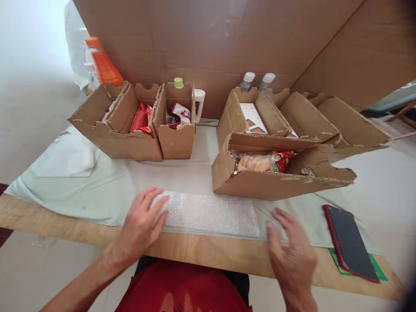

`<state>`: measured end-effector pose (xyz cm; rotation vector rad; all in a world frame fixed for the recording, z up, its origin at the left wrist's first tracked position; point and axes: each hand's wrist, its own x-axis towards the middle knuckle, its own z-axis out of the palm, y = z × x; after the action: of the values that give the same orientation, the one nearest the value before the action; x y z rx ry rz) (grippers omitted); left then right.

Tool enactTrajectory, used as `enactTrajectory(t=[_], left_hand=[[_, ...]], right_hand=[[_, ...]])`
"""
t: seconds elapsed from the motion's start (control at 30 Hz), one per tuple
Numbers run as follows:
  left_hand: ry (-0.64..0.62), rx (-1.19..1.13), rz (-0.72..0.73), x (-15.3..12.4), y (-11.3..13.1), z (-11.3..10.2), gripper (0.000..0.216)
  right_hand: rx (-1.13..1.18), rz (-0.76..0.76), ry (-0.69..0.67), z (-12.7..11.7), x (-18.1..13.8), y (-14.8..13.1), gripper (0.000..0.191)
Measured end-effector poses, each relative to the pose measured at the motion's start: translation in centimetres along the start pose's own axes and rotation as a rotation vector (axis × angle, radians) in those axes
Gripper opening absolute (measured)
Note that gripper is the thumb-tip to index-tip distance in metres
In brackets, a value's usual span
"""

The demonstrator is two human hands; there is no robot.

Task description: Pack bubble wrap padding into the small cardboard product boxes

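A flat strip of bubble wrap (211, 213) lies along the front of the cloth-covered table, between my two hands. My left hand (143, 219) rests at its left end, fingers spread and touching the wrap. Just past the right end is my right hand (290, 245), its fingers apart and holding nothing, slightly blurred. Behind the wrap, to the right, a cardboard box (276, 185) lies lengthwise with a clear bag of snacks (256, 162) and a red packet (284, 159) inside.
Cardboard bins (177, 141) holding packets stand at the back left, near an orange bottle (104, 63). More bins (312, 115) stand at the back right, before two white-capped bottles (248, 79). A phone (352, 242) lies at the right edge. Folded white sheets (71, 158) lie left.
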<state>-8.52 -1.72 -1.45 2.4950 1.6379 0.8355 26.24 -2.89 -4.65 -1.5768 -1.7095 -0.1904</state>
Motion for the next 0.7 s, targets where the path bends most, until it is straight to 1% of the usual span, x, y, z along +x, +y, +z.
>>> enactTrajectory(t=[0.03,0.07,0.1,0.17,0.2,0.23,0.27,0.3,0.33,0.4,0.43,0.47,0.5,0.53,0.6,0.63,0.7], left_hand=[[-0.006,-0.084,0.024,-0.1,1.1,0.3,0.030],[-0.047,-0.181,0.007,0.0,1.8,0.8,0.030],[-0.111,-0.294,-0.068,0.2,2.2,1.4,0.028],[-0.245,-0.494,-0.317,0.8,1.7,2.7,0.020],[-0.297,-0.580,-0.451,1.2,0.8,3.2,0.018],[-0.337,-0.676,-0.580,1.5,-0.2,3.6,0.019],[-0.366,-0.785,-0.698,1.8,-1.3,3.7,0.022],[-0.390,-0.906,-0.794,2.0,-2.3,3.8,0.028],[-0.418,-1.030,-0.873,2.2,-3.2,3.7,0.033],[-0.465,-1.219,-0.996,2.5,-4.1,3.4,0.043],[-0.478,-1.244,-1.015,2.6,-4.1,3.3,0.045],[-0.480,-1.244,-1.019,2.7,-4.0,3.1,0.046],[-0.475,-1.228,-1.016,2.7,-3.6,2.9,0.045],[-0.460,-1.196,-1.002,2.6,-3.3,2.7,0.045],[-0.386,-1.036,-0.920,2.3,-2.6,2.0,0.043],[-0.320,-0.885,-0.858,2.0,-2.4,1.6,0.042],[-0.192,-0.470,-0.736,1.2,-2.2,0.7,0.040]], right_hand=[[0.077,-0.093,-0.061,0.8,0.3,-2.0,0.024],[0.158,-0.190,-0.144,2.0,0.5,-4.2,0.026],[0.227,-0.258,-0.235,3.4,0.7,-6.4,0.029],[0.252,-0.348,-0.503,6.2,0.8,-9.7,0.032],[0.242,-0.373,-0.603,7.3,0.7,-10.4,0.033],[0.224,-0.383,-0.678,8.0,0.5,-10.4,0.034],[0.203,-0.378,-0.711,8.2,0.1,-9.4,0.035],[0.177,-0.358,-0.702,7.9,-0.4,-7.7,0.035],[0.143,-0.320,-0.667,7.1,-1.0,-5.5,0.035],[0.012,-0.188,-0.543,4.4,-2.2,-0.2,0.036],[-0.072,-0.116,-0.475,2.9,-2.6,2.3,0.038],[-0.155,-0.039,-0.377,1.4,-2.8,4.3,0.041],[-0.221,0.020,-0.303,0.3,-2.9,5.7,0.042],[-0.261,0.061,-0.253,-0.5,-2.8,6.5,0.043],[-0.271,0.080,-0.229,-0.8,-2.2,6.4,0.043],[-0.257,0.072,-0.247,-0.4,-1.8,5.7,0.043],[-0.241,0.056,-0.299,1.2,-1.0,4.1,0.048]])
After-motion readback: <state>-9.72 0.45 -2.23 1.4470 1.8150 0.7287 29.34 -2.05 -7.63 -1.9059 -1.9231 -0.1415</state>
